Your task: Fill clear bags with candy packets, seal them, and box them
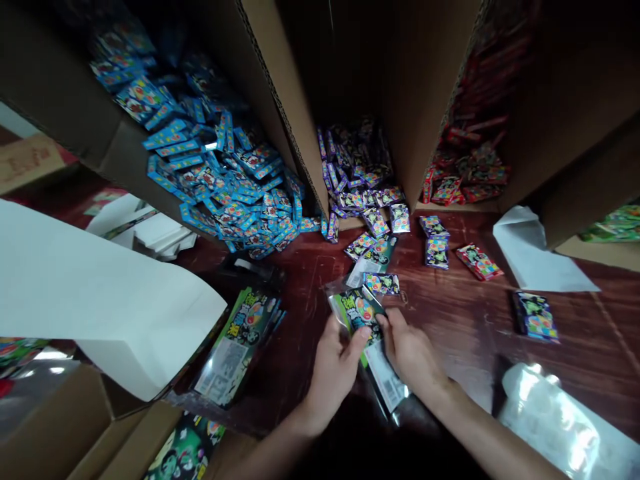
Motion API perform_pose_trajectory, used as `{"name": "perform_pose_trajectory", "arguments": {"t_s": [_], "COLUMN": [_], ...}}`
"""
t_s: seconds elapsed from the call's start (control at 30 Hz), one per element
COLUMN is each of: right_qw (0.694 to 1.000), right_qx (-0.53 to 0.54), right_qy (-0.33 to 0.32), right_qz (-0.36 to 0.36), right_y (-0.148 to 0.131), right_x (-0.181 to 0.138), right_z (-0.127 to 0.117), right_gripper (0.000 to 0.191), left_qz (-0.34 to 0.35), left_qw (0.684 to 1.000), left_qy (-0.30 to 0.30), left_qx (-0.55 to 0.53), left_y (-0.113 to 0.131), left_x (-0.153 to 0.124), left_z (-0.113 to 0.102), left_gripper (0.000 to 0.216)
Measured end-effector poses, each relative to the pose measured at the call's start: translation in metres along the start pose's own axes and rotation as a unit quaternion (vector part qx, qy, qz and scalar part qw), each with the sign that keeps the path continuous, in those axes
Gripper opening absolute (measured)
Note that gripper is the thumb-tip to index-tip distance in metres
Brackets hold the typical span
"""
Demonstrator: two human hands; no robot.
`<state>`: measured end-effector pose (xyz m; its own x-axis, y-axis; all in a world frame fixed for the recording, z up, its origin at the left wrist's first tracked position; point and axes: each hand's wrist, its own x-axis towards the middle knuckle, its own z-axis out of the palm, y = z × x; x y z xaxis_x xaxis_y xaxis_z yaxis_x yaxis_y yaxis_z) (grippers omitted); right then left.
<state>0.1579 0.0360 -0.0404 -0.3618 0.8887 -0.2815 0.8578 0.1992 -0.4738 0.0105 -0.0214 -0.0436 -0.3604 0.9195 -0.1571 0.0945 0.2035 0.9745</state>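
Your left hand (334, 368) and your right hand (411, 352) are close together, low in the middle. Both pinch the same clear packet (358, 312), which has a green printed card inside. Your left thumb lies on its lower left side, and your right fingers grip its right edge. The packet is tilted and sits just above the dark red table (470, 320).

Just past the packet lies a small purple box (381, 284) flat on the table. More small purple boxes (373, 223) are spread a bit farther up. They spill out of the middle cardboard box (293, 113), which lies on its side.

To your left, a big heap of blue boxes (225, 180) pours from another carton. To your right, red boxes (467, 177) sit in a third carton, and one red box (479, 261) lies alone on the table.

Near your left hand sits a stack of green packets (240, 343). A large white sheet (95, 300) covers the far left. A shiny plastic bag (560, 420) lies at your lower right.
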Motion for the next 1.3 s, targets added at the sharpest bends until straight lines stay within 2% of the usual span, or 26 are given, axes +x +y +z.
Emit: {"name": "perform_pose_trajectory", "arguments": {"t_s": [0.07, 0.1, 0.13, 0.17, 0.23, 0.3, 0.37, 0.43, 0.5, 0.63, 0.73, 0.8, 0.9, 1.0, 1.07, 1.17, 1.23, 1.3], "right_qw": [0.999, 0.998, 0.997, 0.995, 0.991, 0.981, 0.972, 0.973, 0.973, 0.973, 0.978, 0.964, 0.929, 0.916, 0.918, 0.936, 0.954, 0.969], "right_qx": [-0.028, -0.046, -0.067, -0.086, -0.104, -0.102, -0.108, -0.113, -0.101, -0.046, 0.090, 0.199, 0.327, 0.380, 0.362, 0.226, 0.111, 0.058], "right_qy": [-0.020, -0.031, -0.036, -0.030, 0.027, 0.109, 0.142, 0.097, 0.027, -0.028, -0.072, -0.089, -0.046, 0.062, 0.152, 0.269, 0.279, 0.230], "right_qz": [-0.010, -0.015, -0.022, -0.034, -0.075, -0.123, -0.153, -0.177, -0.204, -0.224, -0.174, -0.154, -0.167, -0.109, -0.046, -0.002, -0.023, -0.065], "right_y": [0.002, 0.003, 0.004, 0.004, 0.004, 0.006, 0.013, 0.025, 0.039, 0.058, 0.069, 0.078, 0.094, 0.109, 0.114, 0.109, 0.100, 0.094], "right_x": [0.006, 0.009, 0.013, 0.016, 0.026, 0.041, 0.059, 0.076, 0.089, 0.092, 0.076, 0.061, 0.040, 0.022, 0.004, -0.039, -0.076, -0.112], "right_z": [0.000, -0.002, -0.007, -0.012, -0.027, -0.044, -0.058, -0.067, -0.071, -0.074, -0.082, -0.085, -0.081, -0.067, -0.057, -0.038, -0.022, -0.004], "right_gripper": [0.036, 0.036, 0.035, 0.036, 0.039, 0.042, 0.047, 0.063, 0.074, 0.077, 0.082, 0.082, 0.067, 0.037, 0.036, 0.043, 0.044, 0.041], "left_qz": [0.126, 0.190, 0.243, 0.280, 0.322, 0.315, 0.318, 0.330, 0.345, 0.365, 0.364, 0.360, 0.349, 0.329, 0.307, 0.261, 0.233, 0.214], "left_qw": [0.983, 0.957, 0.924, 0.885, 0.801, 0.735, 0.707, 0.681, 0.659, 0.633, 0.621, 0.616, 0.617, 0.633, 0.651, 0.682, 0.698, 0.707], "left_qy": [0.090, 0.137, 0.145, 0.118, 0.083, 0.067, 0.037, 0.009, -0.012, -0.051, -0.077, -0.089, -0.100, -0.091, -0.070, -0.031, -0.006, 0.012], "left_qx": [0.104, 0.170, 0.257, 0.352, 0.498, 0.597, 0.630, 0.654, 0.668, 0.680, 0.690, 0.695, 0.698, 0.695, 0.691, 0.683, 0.678, 0.674], "left_y": [0.008, 0.017, 0.027, 0.037, 0.056, 0.067, 0.070, 0.069, 0.067, 0.062, 0.058, 0.057, 0.059, 0.061, 0.059, 0.052, 0.046, 0.043], "left_x": [0.018, 0.034, 0.053, 0.075, 0.125, 0.174, 0.214, 0.240, 0.253, 0.259, 0.259, 0.261, 0.266, 0.269, 0.265, 0.256, 0.253, 0.253], "left_z": [-0.018, -0.027, -0.036, -0.044, -0.053, -0.056, -0.054, -0.051, -0.050, -0.056, -0.061, -0.061, -0.059, -0.053, -0.048, -0.039, -0.034, -0.029], "left_gripper": [0.065, 0.068, 0.066, 0.056, 0.038, 0.034, 0.030, 0.031, 0.035, 0.037, 0.038, 0.038, 0.036, 0.031, 0.025, 0.030, 0.035, 0.038]}}
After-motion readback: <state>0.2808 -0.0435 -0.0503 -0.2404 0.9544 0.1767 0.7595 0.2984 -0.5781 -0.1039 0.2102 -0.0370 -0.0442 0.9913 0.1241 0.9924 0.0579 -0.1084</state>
